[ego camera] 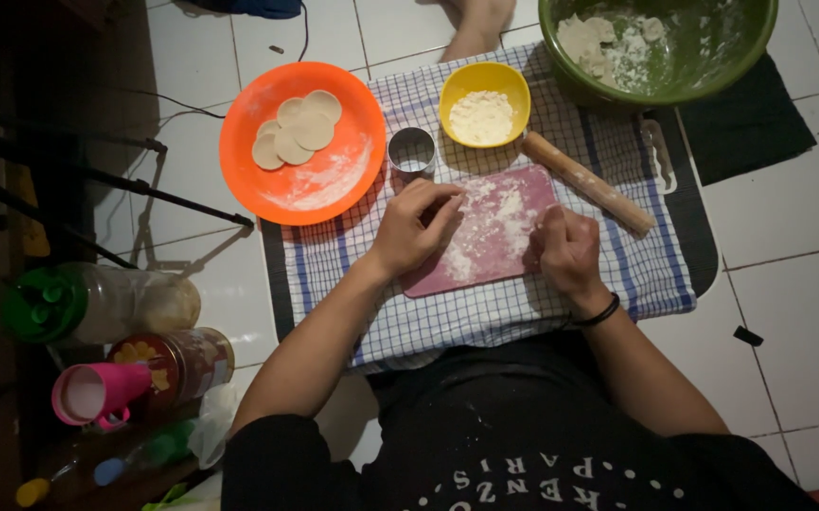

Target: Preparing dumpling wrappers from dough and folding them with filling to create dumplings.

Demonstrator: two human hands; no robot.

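Fingers (433, 203) of both hands rest on pink board (485, 232) edges.

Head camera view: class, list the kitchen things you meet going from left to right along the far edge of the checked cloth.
Orange plate with dough rounds → metal ring cutter → yellow bowl of flour → wooden rolling pin → green bowl.

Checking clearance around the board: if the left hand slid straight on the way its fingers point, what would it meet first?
The left hand points up and right across the floured pink board. Likely the yellow bowl of flour first, or possibly the rolling pin; height is unclear.
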